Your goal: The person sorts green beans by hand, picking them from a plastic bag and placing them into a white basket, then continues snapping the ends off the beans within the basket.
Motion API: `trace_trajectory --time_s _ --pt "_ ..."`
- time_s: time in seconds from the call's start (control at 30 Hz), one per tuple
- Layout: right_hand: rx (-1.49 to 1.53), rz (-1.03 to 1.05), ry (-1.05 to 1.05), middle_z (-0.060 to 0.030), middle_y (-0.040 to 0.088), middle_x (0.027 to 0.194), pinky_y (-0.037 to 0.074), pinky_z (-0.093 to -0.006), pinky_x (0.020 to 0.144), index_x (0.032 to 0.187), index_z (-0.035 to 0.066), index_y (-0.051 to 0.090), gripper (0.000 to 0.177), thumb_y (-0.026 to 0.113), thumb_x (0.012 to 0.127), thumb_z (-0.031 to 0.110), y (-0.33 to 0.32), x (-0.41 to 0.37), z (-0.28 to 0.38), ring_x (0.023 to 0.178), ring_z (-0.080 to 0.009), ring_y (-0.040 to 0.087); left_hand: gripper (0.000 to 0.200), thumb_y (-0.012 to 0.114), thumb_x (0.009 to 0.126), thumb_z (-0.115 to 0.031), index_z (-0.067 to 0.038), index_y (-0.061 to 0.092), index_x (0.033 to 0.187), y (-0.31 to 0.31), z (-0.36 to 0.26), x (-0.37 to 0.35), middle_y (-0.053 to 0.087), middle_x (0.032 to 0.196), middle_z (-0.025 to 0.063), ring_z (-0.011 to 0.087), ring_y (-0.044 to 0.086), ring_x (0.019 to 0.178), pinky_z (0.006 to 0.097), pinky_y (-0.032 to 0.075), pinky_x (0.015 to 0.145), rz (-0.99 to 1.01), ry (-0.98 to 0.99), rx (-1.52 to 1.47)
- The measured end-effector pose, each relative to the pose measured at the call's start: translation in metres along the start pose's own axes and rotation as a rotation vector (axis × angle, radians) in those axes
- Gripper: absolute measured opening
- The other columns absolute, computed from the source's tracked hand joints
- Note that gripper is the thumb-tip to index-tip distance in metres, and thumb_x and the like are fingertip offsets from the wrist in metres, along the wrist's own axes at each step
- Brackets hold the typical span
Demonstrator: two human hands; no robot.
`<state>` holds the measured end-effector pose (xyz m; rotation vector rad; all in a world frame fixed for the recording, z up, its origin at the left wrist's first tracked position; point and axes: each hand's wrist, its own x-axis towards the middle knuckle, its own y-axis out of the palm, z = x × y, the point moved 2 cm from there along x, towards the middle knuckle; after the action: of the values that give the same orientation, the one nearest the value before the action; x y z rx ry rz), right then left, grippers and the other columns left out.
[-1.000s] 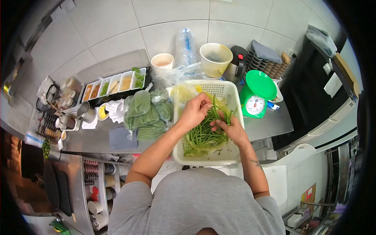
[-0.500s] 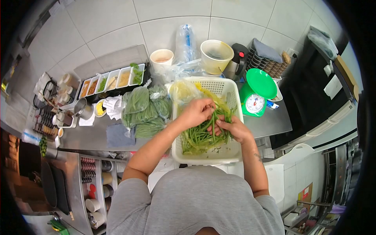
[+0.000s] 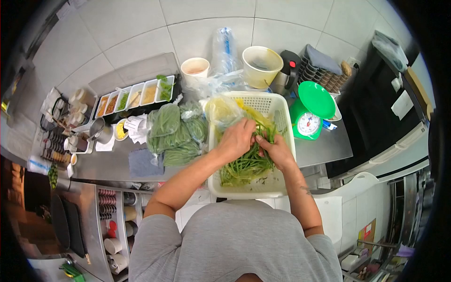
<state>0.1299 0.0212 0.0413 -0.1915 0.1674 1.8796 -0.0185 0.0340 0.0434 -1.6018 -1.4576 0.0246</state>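
Over a white plastic basket, my two hands work close together on long green vegetable stalks. My left hand has its fingers pinched at the upper part of the stalks. Just to its right, my right hand closes thumb and fingers round a few of the same stalks. More loose stalks lie in the basket below my hands. A clear plastic bag with something pale yellow in it rests at the basket's back left, and yellowish stems lie beside it.
Bagged green vegetables lie left of the basket, near a topping tray. A green scale stands on the right. Behind are a white tub, a yellowish bucket and a flask.
My left hand has moved slightly down and left, nearer my right hand. My right hand has shifted a little, its fingers now closed more tightly on the stalks.
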Motion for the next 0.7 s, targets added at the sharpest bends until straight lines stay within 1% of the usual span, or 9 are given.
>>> trace_trajectory --time_s 0.03,0.13,0.23,0.27,0.37,0.47,0.57,0.6,0.7 --pt "-0.035 0.031 -0.009 -0.0028 0.059 0.073 0.039 -0.0239 0.052 0.088 0.002 0.06 0.015 0.056 0.091 0.016 0.006 -0.003 0.001 0.055 -0.0097 0.049 0.007 0.054 0.086 -0.005 -0.003 0.048 0.087 0.002 -0.002 0.0 0.052 0.076 0.013 0.029 0.056 0.062 0.0383 0.044 0.054 -0.038 -0.071 -0.049" --pt "-0.007 0.168 -0.085 -0.0054 0.062 0.077 0.043 -0.0249 0.056 0.088 0.004 0.058 0.015 0.055 0.092 0.019 0.014 -0.006 0.001 0.061 -0.0115 0.053 0.007 0.054 0.086 -0.004 -0.004 0.047 0.088 -0.01 -0.013 0.001 0.05 0.074 0.0048 0.0179 0.054 0.07 0.0343 0.044 0.058 0.066 -0.825 -0.839" --pt "0.219 0.052 0.0 -0.0073 0.063 0.079 0.046 -0.0253 0.061 0.093 0.005 0.056 0.016 0.055 0.092 0.021 -0.004 -0.002 0.003 0.069 -0.0135 0.058 0.003 0.05 0.091 -0.005 -0.005 0.048 0.089 -0.004 0.016 -0.001 0.047 0.074 -0.0004 0.0108 0.05 0.068 0.0285 0.043 0.059 -0.009 -0.643 -1.113" --pt "0.344 -0.023 0.023 -0.008 0.063 0.079 0.045 -0.0264 0.061 0.096 0.005 0.054 0.016 0.054 0.092 0.02 -0.008 -0.002 0.009 0.071 -0.015 0.058 0.004 0.05 0.09 -0.005 -0.004 0.052 0.094 -0.001 0.023 0.001 0.052 0.075 0.0023 0.0143 0.052 0.068 0.0289 0.045 0.063 -0.068 -0.445 -0.676" --pt "0.6 0.012 -0.027 -0.0084 0.063 0.081 0.049 -0.0285 0.065 0.097 0.005 0.054 0.018 0.055 0.092 0.023 -0.025 0.005 0.008 0.074 -0.0168 0.059 0.01 0.052 0.09 -0.01 -0.004 0.057 0.097 0.0 0.032 -0.005 0.056 0.078 0.0056 0.0172 0.055 0.07 0.0305 0.046 0.067 -0.057 -0.264 -0.347" --pt "0.614 0.011 -0.084 -0.0089 0.062 0.083 0.051 -0.0304 0.069 0.099 0.005 0.054 0.02 0.054 0.093 0.023 -0.035 0.008 0.007 0.076 -0.0187 0.061 0.014 0.056 0.088 -0.015 -0.003 0.06 0.095 0.001 0.034 -0.012 0.06 0.081 0.0093 0.0189 0.057 0.074 0.0318 0.046 0.07 0.233 -0.432 -0.428" --pt "0.621 0.005 -0.107 -0.0091 0.061 0.083 0.051 -0.0307 0.069 0.1 0.005 0.054 0.02 0.053 0.093 0.023 -0.04 0.011 0.004 0.077 -0.0194 0.061 0.019 0.058 0.087 -0.02 -0.002 0.061 0.092 -0.002 0.009 -0.021 0.061 0.079 0.0098 0.018 0.057 0.072 0.0315 0.046 0.068 0.391 -0.332 -0.479" --pt "0.621 0.002 -0.108 -0.0091 0.061 0.083 0.051 -0.0307 0.069 0.1 0.005 0.054 0.02 0.053 0.093 0.023 -0.04 0.011 0.004 0.077 -0.0196 0.061 0.018 0.059 0.086 -0.019 -0.002 0.061 0.089 -0.001 0.005 -0.023 0.061 0.073 0.0096 0.0172 0.057 0.07 0.0309 0.046 0.066 0.486 -0.388 -0.502" --pt "0.643 0.003 -0.154 -0.0096 0.062 0.085 0.052 -0.0313 0.069 0.1 0.005 0.053 0.02 0.054 0.093 0.024 -0.036 0.01 0.005 0.081 -0.0203 0.062 0.015 0.059 0.085 -0.015 0.0 0.061 0.084 0.006 0.0 -0.031 0.059 0.067 0.0089 0.016 0.056 0.065 0.0302 0.044 0.062 0.354 -0.498 -0.483"
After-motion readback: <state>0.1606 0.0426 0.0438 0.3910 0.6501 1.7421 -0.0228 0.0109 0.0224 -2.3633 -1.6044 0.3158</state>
